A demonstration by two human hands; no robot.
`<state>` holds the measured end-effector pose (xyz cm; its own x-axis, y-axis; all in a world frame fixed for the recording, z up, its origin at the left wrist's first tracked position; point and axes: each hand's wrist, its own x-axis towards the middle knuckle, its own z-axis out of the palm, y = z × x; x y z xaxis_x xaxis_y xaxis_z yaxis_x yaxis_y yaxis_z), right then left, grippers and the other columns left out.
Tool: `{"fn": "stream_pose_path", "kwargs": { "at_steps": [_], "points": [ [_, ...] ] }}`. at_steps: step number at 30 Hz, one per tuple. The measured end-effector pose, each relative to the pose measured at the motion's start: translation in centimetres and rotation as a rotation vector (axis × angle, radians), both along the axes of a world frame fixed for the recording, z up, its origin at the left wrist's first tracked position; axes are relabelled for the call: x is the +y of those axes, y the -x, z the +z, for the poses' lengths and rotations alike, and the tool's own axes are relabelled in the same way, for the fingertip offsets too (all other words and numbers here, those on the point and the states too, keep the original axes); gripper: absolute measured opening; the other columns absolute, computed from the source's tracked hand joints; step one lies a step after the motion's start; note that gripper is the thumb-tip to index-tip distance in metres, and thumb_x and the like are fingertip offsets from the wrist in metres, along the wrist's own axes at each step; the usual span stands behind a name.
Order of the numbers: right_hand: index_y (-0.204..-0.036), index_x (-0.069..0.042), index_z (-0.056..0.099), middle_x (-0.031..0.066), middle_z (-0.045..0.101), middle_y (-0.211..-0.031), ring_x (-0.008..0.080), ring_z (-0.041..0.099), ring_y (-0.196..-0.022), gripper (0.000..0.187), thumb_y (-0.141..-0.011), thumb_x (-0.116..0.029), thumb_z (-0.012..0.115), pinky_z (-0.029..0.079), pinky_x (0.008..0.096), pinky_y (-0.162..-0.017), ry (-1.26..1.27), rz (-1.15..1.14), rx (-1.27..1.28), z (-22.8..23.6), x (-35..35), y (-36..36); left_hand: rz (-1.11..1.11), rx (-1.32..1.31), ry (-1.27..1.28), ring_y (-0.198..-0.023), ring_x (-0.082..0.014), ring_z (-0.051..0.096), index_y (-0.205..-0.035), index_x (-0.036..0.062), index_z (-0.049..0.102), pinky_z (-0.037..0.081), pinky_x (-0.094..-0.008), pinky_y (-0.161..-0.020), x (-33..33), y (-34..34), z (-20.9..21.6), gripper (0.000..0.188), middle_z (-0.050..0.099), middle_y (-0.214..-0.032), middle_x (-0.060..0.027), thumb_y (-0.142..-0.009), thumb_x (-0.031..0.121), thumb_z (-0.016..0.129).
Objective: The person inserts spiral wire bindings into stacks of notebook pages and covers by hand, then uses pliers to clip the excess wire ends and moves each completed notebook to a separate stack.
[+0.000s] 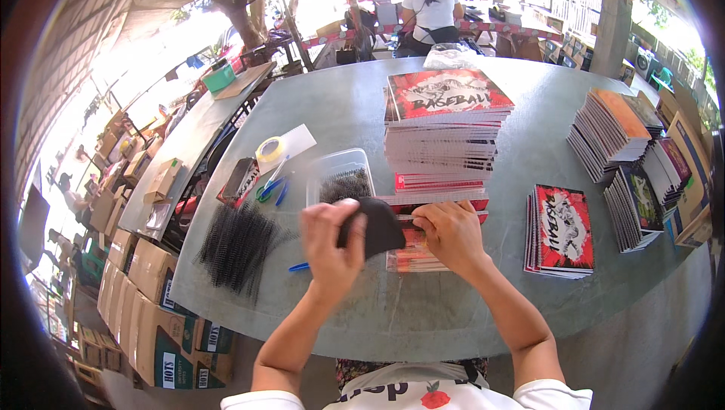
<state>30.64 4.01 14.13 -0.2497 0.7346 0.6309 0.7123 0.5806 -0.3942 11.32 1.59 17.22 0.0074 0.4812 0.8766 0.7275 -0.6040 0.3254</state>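
Hands mid-bench: your left hand pinches black cover, right hand presses flat (fingers spread) on notebook; bare bench toward near edge.

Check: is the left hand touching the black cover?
Touching. The head view shows the left hand with its fingers wrapped over the edge of the black cover, no gap between them.

Tabletop: grey-green. Tall notebook stack, far middle: red cover with black-and-white artwork, white page edges. Small stack, right edge: same red, black and white. Spiral bindings, left edge: black. Scissors: blue handles. Tape roll: pale yellow. Held piece: black.
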Motion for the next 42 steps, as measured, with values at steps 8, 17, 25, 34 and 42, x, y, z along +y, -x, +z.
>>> {"fn": "stream_pose_path", "kwargs": {
  "at_steps": [8, 17, 25, 34, 42],
  "points": [
    [-0.094, -0.012, 0.062, 0.0027, 0.063, -0.085, 0.0207, 0.059, -0.081, 0.021, -0.073, -0.011, 0.064, 0.04, 0.0358, -0.075, -0.111, 0.127, -0.005, 0.1, 0.1, 1.9, -0.217, 0.247, 0.244, -0.087, -0.0314, 0.055, -0.095, 0.0077, 0.064, 0.044, -0.0386, -0.078, -1.5, -1.1, -6.1, 0.032, 0.054, -0.105, -0.0125, -0.065, 0.005, 0.074],
    [-0.095, -0.009, 0.064, 0.0042, 0.063, -0.086, 0.025, 0.058, -0.083, 0.027, -0.068, -0.004, 0.064, 0.043, 0.0374, -0.076, -0.048, 0.165, 0.011, 0.2, 0.1, 1.8, -0.212, 0.428, 0.249, -0.082, -0.0243, 0.057, -0.092, 0.0051, 0.059, 0.042, -0.0354, -0.073, 2.1, 1.4, -2.1, 0.024, 0.062, -0.085, -0.0065, -0.069, 0.002, 0.065],
    [-0.093, -0.008, 0.063, 0.0044, 0.063, -0.089, 0.0249, 0.058, -0.083, 0.016, -0.078, -0.012, 0.063, 0.041, 0.0382, -0.076, -0.048, 0.108, -0.045, 0.3, -0.2, 2.5, -0.119, 0.322, 0.095, -0.084, -0.0274, 0.049, -0.094, 0.0081, 0.056, 0.038, -0.0388, -0.072, 2.5, 0.2, -3.5, 0.026, 0.052, -0.09, -0.007, -0.072, 0.014, 0.069],
    [-0.095, -0.009, 0.059, 0.0065, 0.06, -0.085, 0.0249, 0.058, -0.082, 0.019, -0.078, -0.015, 0.065, 0.042, 0.0385, -0.072, -0.099, 0.115, -0.028, -0.1, 0.4, 2.1, -0.102, 0.402, 0.062, -0.088, -0.0277, 0.055, -0.098, 0.0081, 0.058, 0.041, -0.0384, -0.079, 2.2, 1.2, -2.2, 0.028, 0.059, -0.092, -0.0084, -0.071, 0.01, 0.068],
    [-0.092, -0.008, 0.059, 0.0039, 0.061, -0.087, 0.0227, 0.058, -0.084, 0.023, -0.07, -0.007, 0.065, 0.042, 0.0371, -0.076, -0.066, 0.158, -0.096, -0.2, 0.1, 2.2, -0.201, 0.398, 0.339, -0.081, -0.0264, 0.056, -0.091, 0.0058, 0.061, 0.042, -0.0369, -0.077, 2.6, 1.3, -1.3, 0.019, 0.059, -0.078, -0.0074, -0.072, 0.002, 0.063]
  ]
}}
